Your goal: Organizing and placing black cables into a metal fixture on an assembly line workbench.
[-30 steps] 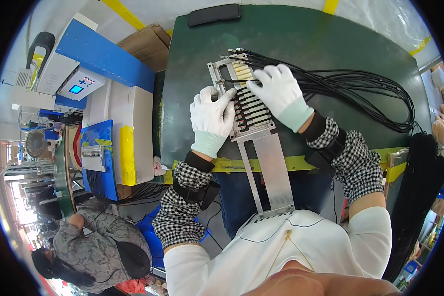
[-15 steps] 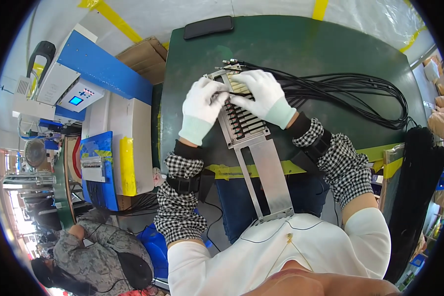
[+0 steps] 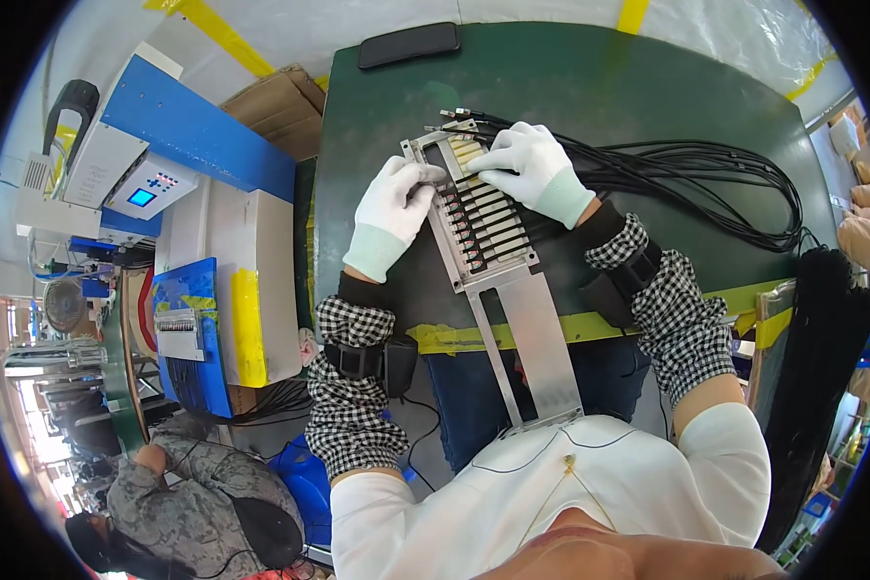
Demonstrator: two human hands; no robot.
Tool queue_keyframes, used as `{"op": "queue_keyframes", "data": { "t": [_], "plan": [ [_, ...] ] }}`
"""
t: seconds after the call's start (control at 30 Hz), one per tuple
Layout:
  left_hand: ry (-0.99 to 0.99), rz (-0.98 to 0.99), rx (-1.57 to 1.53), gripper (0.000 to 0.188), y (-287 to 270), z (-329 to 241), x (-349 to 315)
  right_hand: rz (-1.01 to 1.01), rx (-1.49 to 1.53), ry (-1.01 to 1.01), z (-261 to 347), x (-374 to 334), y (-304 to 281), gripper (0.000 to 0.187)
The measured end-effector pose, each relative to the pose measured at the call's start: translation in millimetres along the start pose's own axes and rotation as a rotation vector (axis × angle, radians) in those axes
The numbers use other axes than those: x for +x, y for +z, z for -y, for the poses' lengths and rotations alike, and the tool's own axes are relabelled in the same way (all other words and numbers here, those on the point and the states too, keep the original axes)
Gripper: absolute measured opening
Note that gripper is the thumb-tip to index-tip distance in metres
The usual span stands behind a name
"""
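At the far left stands a blue-and-white machine (image 3: 208,135) with a small lit screen, and below it a seated co-worker (image 3: 208,488) in a camouflage-patterned top bends forward.

The left hand (image 3: 394,211), in a white knitted glove, is at the left edge of the metal fixture (image 3: 541,333). Its fingers are curled, with the index finger and thumb reaching toward the fixture's frame and only a narrow gap between them. The tips are beside the end of a row of slots; whether they pinch a cable end there, I cannot tell.

A dark phone (image 3: 410,44) lies at the far edge of the green table (image 3: 686,87). The fixture runs from the middle of that table down to the person's white shirt (image 3: 599,474). Short black cable lengths lie side by side across its lower slots, while the slots at its far end show pale.

The right hand (image 3: 532,169), gloved alike, comes over the fixture from the right. Its fingers are bent and held close, thumb and index tips at a black cable near the upper slots; the grip itself cannot be made out.

Right of it, loose black cables (image 3: 614,179) loop across the table. A thick black bundle (image 3: 812,387) hangs at the far right.
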State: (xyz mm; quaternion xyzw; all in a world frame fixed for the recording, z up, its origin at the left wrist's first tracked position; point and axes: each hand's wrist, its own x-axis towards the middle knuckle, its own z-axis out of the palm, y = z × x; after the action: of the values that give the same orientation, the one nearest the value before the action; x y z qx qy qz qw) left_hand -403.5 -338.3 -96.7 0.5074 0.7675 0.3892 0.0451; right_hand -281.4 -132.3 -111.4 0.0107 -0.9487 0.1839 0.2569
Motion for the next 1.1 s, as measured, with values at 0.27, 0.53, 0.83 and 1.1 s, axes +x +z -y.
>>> {"op": "queue_keyframes", "data": {
  "t": [0.27,0.53,0.83,1.1],
  "plan": [
    [-0.087,0.051,-0.077,0.023,2.4,0.8,4.2,-0.022,-0.048,-0.066,-1.5,1.3,-3.3,0.016],
    [-0.111,0.067,-0.025,0.023,0.0,-2.6,3.5,-0.045,-0.255,-0.236,5.2,12.2,-1.5,0.017],
    [0.231,-0.002,0.429,0.021,10.4,2.3,2.7,0.019,-0.13,-0.149,0.3,6.3,3.2,0.02],
    [0.188,0.013,0.501,0.021,12.9,9.8,4.9,-0.134,-0.362,-0.172,-12.5,-7.1,-9.7,0.027]
  ]
}}
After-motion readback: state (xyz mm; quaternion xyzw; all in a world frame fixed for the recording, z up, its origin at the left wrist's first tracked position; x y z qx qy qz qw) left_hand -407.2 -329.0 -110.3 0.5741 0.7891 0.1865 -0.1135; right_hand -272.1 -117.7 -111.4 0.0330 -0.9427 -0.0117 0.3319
